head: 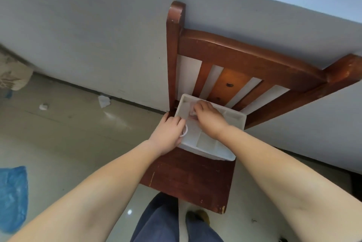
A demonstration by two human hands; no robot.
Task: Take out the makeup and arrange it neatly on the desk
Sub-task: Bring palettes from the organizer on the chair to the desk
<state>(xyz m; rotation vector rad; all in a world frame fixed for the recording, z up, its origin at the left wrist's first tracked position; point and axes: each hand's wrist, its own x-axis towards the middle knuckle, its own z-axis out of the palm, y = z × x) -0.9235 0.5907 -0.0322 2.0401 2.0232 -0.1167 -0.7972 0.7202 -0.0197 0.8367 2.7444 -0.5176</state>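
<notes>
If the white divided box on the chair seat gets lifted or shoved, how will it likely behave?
The white divided box looks like thin moulded plastic, so probably stiff and light. It sits near the edge of the wooden chair seat, so a push could slide it off. The left hand steadies its side while the right hand reaches inside.

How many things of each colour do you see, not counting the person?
White: 3, the divided organizer tray and two crumpled paper scraps
Brown: 1, the wooden chair
Blue: 1, the plastic bag
Total: 5
</notes>
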